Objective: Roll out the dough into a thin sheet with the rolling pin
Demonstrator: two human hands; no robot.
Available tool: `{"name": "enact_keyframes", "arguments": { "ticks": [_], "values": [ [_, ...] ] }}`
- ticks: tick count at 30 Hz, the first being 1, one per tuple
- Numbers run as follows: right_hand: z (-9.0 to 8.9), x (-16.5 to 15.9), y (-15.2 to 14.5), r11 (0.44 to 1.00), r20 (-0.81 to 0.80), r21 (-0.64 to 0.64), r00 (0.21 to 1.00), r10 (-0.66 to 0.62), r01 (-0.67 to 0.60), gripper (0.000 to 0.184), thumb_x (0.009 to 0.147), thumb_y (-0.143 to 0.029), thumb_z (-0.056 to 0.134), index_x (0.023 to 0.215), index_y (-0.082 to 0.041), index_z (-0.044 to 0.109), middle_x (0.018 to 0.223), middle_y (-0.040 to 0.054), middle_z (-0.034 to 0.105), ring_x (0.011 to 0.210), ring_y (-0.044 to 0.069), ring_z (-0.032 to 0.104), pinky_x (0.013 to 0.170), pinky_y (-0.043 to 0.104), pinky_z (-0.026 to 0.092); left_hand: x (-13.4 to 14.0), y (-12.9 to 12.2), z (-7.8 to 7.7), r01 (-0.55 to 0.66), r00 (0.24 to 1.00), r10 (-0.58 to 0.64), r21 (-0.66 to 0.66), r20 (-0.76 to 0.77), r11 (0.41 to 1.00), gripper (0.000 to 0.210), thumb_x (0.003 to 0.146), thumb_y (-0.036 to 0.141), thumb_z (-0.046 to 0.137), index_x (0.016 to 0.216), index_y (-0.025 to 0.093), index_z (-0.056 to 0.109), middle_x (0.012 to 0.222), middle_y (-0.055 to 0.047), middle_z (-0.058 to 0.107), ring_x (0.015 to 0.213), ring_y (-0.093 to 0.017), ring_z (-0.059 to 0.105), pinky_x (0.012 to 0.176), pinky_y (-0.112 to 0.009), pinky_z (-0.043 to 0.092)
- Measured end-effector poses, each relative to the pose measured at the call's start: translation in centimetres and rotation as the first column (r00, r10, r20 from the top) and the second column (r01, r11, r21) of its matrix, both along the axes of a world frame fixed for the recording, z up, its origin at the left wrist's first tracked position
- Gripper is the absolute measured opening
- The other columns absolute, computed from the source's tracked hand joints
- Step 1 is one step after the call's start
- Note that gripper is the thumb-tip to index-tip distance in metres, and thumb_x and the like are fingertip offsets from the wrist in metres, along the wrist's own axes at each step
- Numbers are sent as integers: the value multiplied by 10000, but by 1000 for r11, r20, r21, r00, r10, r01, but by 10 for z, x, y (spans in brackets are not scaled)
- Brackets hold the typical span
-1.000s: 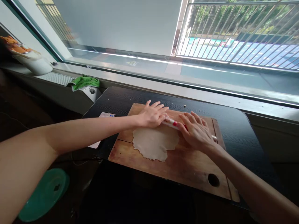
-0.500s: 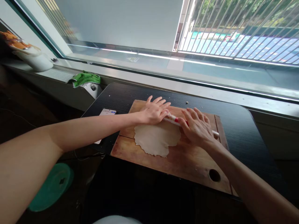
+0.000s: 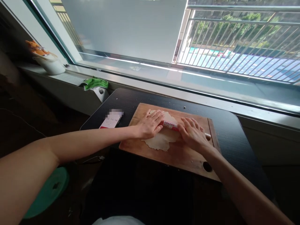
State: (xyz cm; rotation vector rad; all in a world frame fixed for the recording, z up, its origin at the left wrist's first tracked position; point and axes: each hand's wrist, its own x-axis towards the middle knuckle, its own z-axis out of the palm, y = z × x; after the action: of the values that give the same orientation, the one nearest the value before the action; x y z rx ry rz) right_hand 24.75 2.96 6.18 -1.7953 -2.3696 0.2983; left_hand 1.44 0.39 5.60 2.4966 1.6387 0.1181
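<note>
A rolling pin with a red and white printed label lies across a thin, ragged-edged sheet of dough. My left hand rests flat on the pin's left part, fingers stretched out close together. On the pin's right part lies my right hand, palm down, its fingers stretched and slightly apart. The pin's bare right end sticks out beyond it. Dough shows on both the far and near side of the pin. Beneath is a wooden board with a round hole near its front right corner.
The board sits on a black table. A phone lies left of the board, beyond my left forearm. A green cloth and a white pot are by the window. A green stool stands low at left.
Both hands and the rolling pin have come nearer to me over the dough, uncovering dough on the far side. My left fingers are less spread. The camera view has shifted, and the phone's screen differs.
</note>
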Motion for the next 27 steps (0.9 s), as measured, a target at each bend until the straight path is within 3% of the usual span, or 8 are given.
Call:
{"name": "enact_keyframes", "arguments": {
  "ticks": [4, 9, 12, 15, 17, 19, 23, 27],
  "values": [
    [6, 3, 40, 964, -47, 134, 973, -225, 229, 637, 1009, -481, 237, 1513, -163, 462, 1615, 168, 392, 1531, 327, 262, 1196, 572, 282, 16, 26, 20, -97, 995, 97, -38, -9, 995, 588, 1048, 388, 200, 1515, 139, 454, 1651, -132, 361, 1565, -266, 234, 1257, -583, 169],
    [1, -5, 50, 967, 16, 116, 974, -228, 225, 645, 968, -446, 336, 1525, -136, 438, 1584, 202, 420, 1498, 361, 319, 1172, 602, 311, 39, 75, 32, -183, 983, 183, -13, 11, 983, 579, 1056, 390, 200, 1578, 203, 366, 1681, -83, 310, 1572, -238, 217, 1263, -548, 186],
    [-3, -4, 23, 983, 55, 13, 981, -186, 185, 633, 964, -422, 316, 1527, -165, 449, 1576, 186, 446, 1486, 363, 347, 1157, 616, 333, 38, 57, 18, -157, 987, 158, -103, -6, 982, 599, 1056, 438, 178, 1602, 234, 318, 1683, -71, 305, 1567, -269, 235, 1244, -595, 208],
    [-5, 3, 0, 997, 125, -25, 990, -66, 69, 611, 983, -396, 253, 1518, -194, 470, 1596, 132, 439, 1513, 318, 314, 1191, 570, 312, 30, 27, 4, -12, 1000, 13, -16, 13, 1000, 608, 1049, 447, 198, 1589, 213, 351, 1665, -82, 347, 1559, -278, 250, 1251, -597, 176],
    [-4, 6, 1, 999, 142, -27, 990, -24, 28, 611, 990, -404, 238, 1521, -208, 467, 1610, 109, 426, 1524, 299, 295, 1204, 550, 300, 28, 23, 3, 54, 998, -55, 50, 21, 997, 598, 1042, 433, 244, 1579, 203, 372, 1650, -89, 376, 1553, -277, 261, 1260, -584, 151],
    [-2, 7, 19, 997, 118, -34, 991, -61, 65, 620, 988, -429, 255, 1526, -197, 456, 1613, 122, 416, 1520, 314, 296, 1198, 562, 301, 29, 39, 7, 11, 999, -14, 94, 38, 995, 585, 1038, 414, 274, 1576, 210, 377, 1655, -86, 368, 1557, -277, 249, 1267, -581, 126],
    [2, 3, 53, 977, 49, 69, 978, -203, 200, 650, 969, -459, 323, 1510, -122, 453, 1585, 190, 421, 1514, 349, 288, 1198, 561, 293, 35, 75, 17, -230, 970, 223, 72, 98, 971, 580, 1055, 392, 225, 1589, 197, 340, 1675, -86, 324, 1572, -276, 198, 1271, -581, 132],
    [-7, 8, 34, 988, 73, 82, 987, -140, 134, 616, 977, -471, 310, 1485, -173, 490, 1570, 150, 454, 1508, 327, 302, 1196, 550, 308, 35, 53, 11, -214, 973, 221, -94, 70, 972, 604, 1050, 451, 230, 1592, 206, 332, 1679, -70, 316, 1561, -302, 231, 1258, -598, 188]
  ]
}}
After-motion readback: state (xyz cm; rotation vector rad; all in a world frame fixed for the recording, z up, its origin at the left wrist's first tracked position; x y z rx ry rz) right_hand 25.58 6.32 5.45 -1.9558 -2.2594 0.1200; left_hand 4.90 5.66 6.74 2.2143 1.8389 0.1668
